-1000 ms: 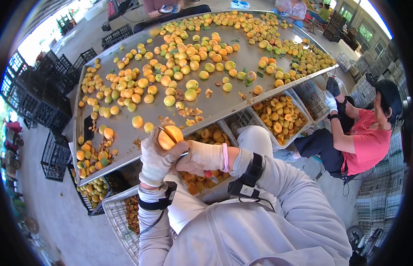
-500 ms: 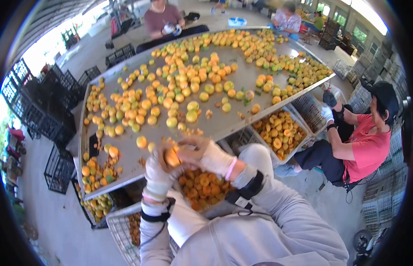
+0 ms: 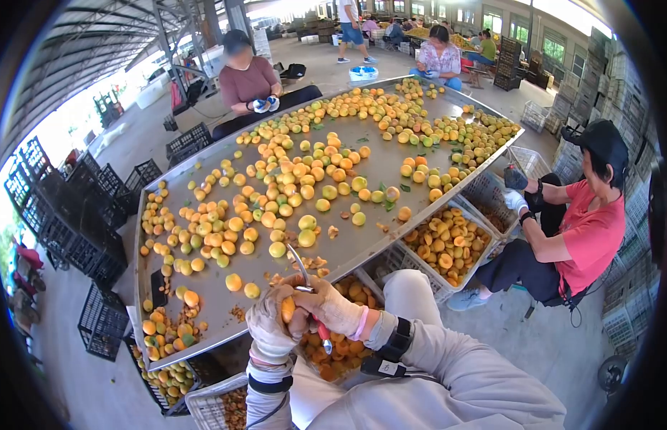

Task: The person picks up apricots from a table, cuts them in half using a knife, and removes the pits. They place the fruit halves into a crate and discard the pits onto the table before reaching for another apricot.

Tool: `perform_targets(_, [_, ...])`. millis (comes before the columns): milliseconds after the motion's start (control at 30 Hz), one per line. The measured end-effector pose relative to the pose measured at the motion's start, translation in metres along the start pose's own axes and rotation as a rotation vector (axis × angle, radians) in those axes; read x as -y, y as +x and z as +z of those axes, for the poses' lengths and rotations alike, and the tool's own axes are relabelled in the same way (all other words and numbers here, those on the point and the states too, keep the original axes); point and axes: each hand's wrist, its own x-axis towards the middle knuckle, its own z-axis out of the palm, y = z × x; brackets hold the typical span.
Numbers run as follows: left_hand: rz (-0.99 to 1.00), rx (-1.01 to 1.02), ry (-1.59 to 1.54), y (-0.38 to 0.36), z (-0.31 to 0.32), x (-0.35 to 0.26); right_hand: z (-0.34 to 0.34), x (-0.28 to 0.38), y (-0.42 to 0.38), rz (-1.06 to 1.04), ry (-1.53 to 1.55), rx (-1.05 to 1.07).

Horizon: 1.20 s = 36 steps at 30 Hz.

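My left hand (image 3: 269, 330), in a pale work glove, is closed around an orange apricot (image 3: 288, 309) at the table's near edge. Close against it, my gloved right hand (image 3: 339, 307) grips a red-handled tool (image 3: 324, 332) whose curved metal end sticks up past the fingers. Where the tool meets the fruit is hidden by my fingers. Below both hands, a crate of opened apricots (image 3: 333, 362) sits between my knees. Whole apricots (image 3: 233, 282) and small scraps lie on the metal table (image 3: 362, 251) just beyond.
A crate of apricot halves (image 3: 448, 244) stands at the right, near a co-worker in a red shirt (image 3: 580, 215). Two more people sit across the table. Black crates (image 3: 75, 208) are stacked at left; a crate of brown pits (image 3: 234, 410) stands below.
The view has tilted up, showing more of the hall. My hands, blurred before, are sharper and pressed together, and the tool's metal tip and red handle now show. The apricot stays in my left hand.
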Motion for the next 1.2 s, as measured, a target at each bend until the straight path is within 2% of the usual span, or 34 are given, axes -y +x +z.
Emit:
perform_targets(100, [-0.389,-0.433,-0.356,-0.017,0.027,0.014,0.0,0.009,-0.006,0.064,0.053,0.026])
perform_targets(133, [-0.705,-0.516,-0.851,0.0,0.012,0.009,0.001,0.01,-0.009,0.098,0.074,0.049])
perform_targets(200, [-0.945,-0.659,-1.346,0.007,0.01,0.022,0.002,-0.002,0.0,0.159,0.134,0.038])
perform_targets(233, [-0.956,-0.641,-1.313,0.008,0.008,0.022,0.001,0.004,0.002,0.161,0.203,0.058])
perform_targets(267, [-0.989,-0.609,-1.501,0.0,0.009,0.033,-0.011,-0.004,0.015,0.132,0.146,0.074])
perform_targets(333, [-1.078,-0.724,-1.386,-0.003,0.01,0.034,-0.027,0.001,0.018,0.184,-0.076,-0.009])
perform_targets(433, [-1.121,-0.677,-1.43,-0.02,0.011,0.044,-0.047,-0.01,0.013,0.259,-0.592,0.096])
perform_targets(533, [-1.091,-0.491,-1.448,-0.032,0.012,0.053,-0.072,-0.026,0.021,-0.009,-0.933,0.033])
perform_targets(567, [-1.091,-0.468,-1.462,-0.04,0.015,0.054,-0.072,-0.026,0.021,0.076,-0.651,-0.172])
perform_targets(633, [-1.039,-0.387,-1.514,-0.048,0.024,0.054,-0.071,-0.018,0.024,0.056,-0.368,-0.245])
perform_targets(667, [-1.01,-0.401,-1.178,-0.039,0.029,0.036,-0.071,-0.003,0.029,0.003,-0.239,-0.28])
perform_targets(700, [-1.142,-0.374,-1.388,-0.048,0.033,0.04,-0.065,0.007,0.029,0.001,-0.301,-0.293])
perform_targets(733, [-1.135,-0.325,-1.432,-0.063,0.04,0.049,-0.071,-0.002,0.032,-0.008,-0.214,-0.265])
perform_targets(767, [-1.113,-0.362,-1.445,-0.06,0.041,0.037,-0.069,0.002,0.029,-0.015,-0.276,-0.245])
perform_targets(867, [-1.104,-0.305,-1.477,-0.063,0.042,0.031,-0.064,0.003,0.014,0.013,-0.34,-0.205])
perform_targets(1067, [-1.219,-0.226,-1.335,-0.073,0.032,0.011,-0.07,-0.02,0.001,0.158,-0.317,-0.138])
perform_targets(1200, [-1.183,-0.239,-1.323,-0.074,0.034,-0.001,-0.072,-0.025,-0.009,0.153,-0.445,-0.098])
